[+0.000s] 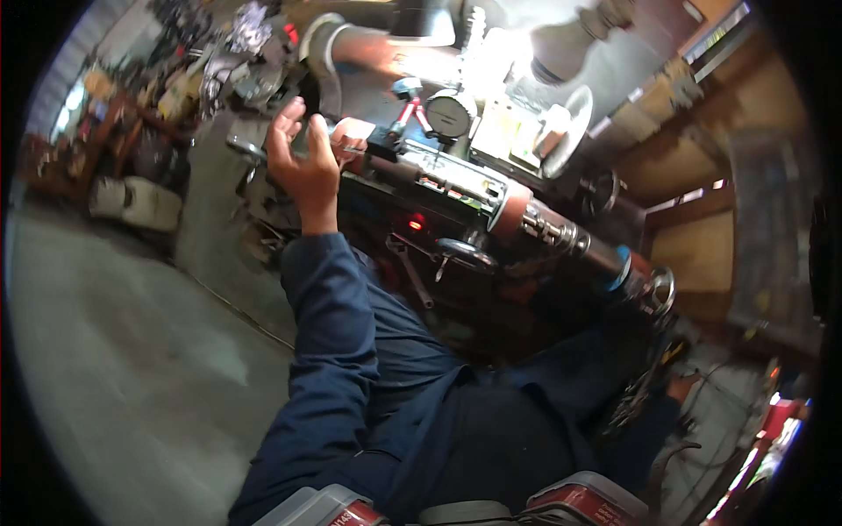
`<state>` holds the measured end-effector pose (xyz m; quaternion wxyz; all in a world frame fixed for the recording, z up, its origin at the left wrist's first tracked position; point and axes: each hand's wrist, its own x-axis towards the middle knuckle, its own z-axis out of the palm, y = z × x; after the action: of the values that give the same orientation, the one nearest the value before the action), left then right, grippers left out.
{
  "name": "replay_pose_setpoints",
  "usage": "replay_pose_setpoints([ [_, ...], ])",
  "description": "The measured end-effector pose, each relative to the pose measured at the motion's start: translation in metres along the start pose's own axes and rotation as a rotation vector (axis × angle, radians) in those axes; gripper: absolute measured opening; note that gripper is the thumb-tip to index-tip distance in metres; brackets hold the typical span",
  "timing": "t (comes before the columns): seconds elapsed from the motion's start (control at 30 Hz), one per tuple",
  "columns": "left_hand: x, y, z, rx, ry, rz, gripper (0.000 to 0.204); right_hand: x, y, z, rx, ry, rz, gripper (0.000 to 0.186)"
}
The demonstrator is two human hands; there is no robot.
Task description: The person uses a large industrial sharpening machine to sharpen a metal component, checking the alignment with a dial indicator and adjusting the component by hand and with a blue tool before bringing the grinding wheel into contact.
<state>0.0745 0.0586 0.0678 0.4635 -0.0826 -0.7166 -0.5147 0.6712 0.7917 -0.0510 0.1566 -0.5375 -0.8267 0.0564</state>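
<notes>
A: Where are the hands?
B: The left hand [303, 162] is raised, fingers parted, near the left end of the machine [512, 209]. The right hand [683, 386] appears at right, its grip unclear.
A: And the machine?
B: A handwheel [467, 254] projects nearward; a round dial [451, 114] stands farther.

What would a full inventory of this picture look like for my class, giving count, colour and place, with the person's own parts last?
Machine: one, metallic and dark, upper centre to right
Round gauge: one, pale face, dark rim, upper centre
Small stand: one, red and blue, left of the gauge
Handwheels: at least three, silvery or grey, around the machine
Red light: one, red, machine front
Off-white container: one, off-white, left
Workshop clutter: uncountable, mixed, upper left
Floor: one, grey, left
Sleeves: two, dark blue, lower half
Left hand: one, bare, open, machine's left end
Right hand: one, bare, lower right, grip unclear
</notes>
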Motion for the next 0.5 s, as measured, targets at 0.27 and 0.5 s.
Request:
replay_pose_setpoints([
  [0.27, -0.023, 0.061, 0.022, 0.193, -0.644, 0.285, 0.040, -0.063, 0.099, 0.064, -0.233, -0.107, 0.293, 0.047],
  [0.5, -0.024, 0.054, 0.017, 0.362, -0.626, 0.406, 0.042, -0.062, 0.007, 0.035, -0.369, -0.208, 0.294, 0.044],
])
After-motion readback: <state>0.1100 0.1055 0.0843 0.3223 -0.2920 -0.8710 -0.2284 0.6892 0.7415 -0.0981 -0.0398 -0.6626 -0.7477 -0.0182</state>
